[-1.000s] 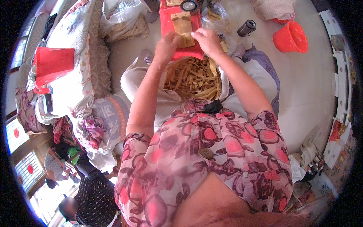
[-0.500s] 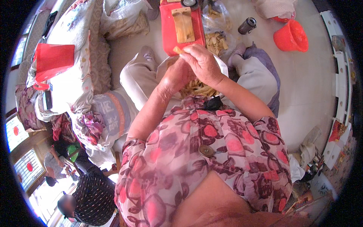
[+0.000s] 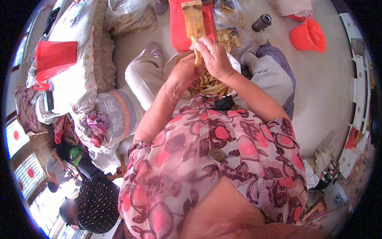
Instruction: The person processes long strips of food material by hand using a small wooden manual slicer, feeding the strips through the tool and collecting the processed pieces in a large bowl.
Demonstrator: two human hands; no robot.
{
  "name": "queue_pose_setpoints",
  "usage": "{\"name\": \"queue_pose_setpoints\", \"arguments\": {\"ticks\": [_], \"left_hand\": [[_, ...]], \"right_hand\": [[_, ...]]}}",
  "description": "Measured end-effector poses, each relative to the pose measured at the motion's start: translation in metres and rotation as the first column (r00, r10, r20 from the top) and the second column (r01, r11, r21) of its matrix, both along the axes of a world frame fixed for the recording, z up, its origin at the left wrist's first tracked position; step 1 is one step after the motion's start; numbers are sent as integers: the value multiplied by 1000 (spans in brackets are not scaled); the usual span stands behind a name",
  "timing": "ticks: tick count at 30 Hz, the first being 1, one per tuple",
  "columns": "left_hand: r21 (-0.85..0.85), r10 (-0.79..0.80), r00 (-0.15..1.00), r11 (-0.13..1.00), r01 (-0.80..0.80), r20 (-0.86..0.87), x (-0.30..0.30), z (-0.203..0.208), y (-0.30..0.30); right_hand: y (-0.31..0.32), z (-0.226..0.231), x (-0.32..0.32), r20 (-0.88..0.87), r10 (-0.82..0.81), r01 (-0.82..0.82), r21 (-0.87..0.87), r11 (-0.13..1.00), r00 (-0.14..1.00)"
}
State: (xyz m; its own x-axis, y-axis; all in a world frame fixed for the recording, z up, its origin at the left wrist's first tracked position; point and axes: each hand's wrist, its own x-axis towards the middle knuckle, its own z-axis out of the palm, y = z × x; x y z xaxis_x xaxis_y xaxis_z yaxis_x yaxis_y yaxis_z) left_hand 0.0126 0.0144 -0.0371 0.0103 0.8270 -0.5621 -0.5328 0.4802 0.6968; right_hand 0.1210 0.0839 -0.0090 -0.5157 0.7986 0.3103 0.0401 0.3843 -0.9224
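Note:
My left hand and my right hand are close together in front of me, above a pale container between my legs. Between them is a limp yellow-brown strip, running from the right hand's pinched thumb and fingers down to the left hand. The left fingers are closed round its lower part and partly hidden. Many similar strips lie loose in the container below. Just beyond my hands, a flat yellow-brown wooden board with a crosspiece at its far end rests on a red box.
Clear plastic bags and more strips lie right of the red box. A dark cup and a red bucket stand on the floor to the right. At left are a stuffed sack and a red bag. Another person is at lower left.
My hands have shifted slightly away from me. More of the strip now shows between them, where before only a short end stuck out of the right fingers. The box sits higher in view.

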Motion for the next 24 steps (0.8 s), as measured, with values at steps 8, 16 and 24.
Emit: {"name": "queue_pose_setpoints", "arguments": {"ticks": [8, 16, 24], "left_hand": [[604, 653, -27, 714, 354, -757, -4, 39, 8], [413, 300, 492, 900, 137, -817, -11, 38, 3], [319, 131, 982, 944, -81, -139, -13, 36, 3]], "right_hand": [[7, -29, 3, -567, 77, -567, -785, 252, 820], [5, 10, 18, 128, 251, -225, -192, 955, 959], [22, 6, 17, 52, 143, -141, -39, 989, 988]]}}
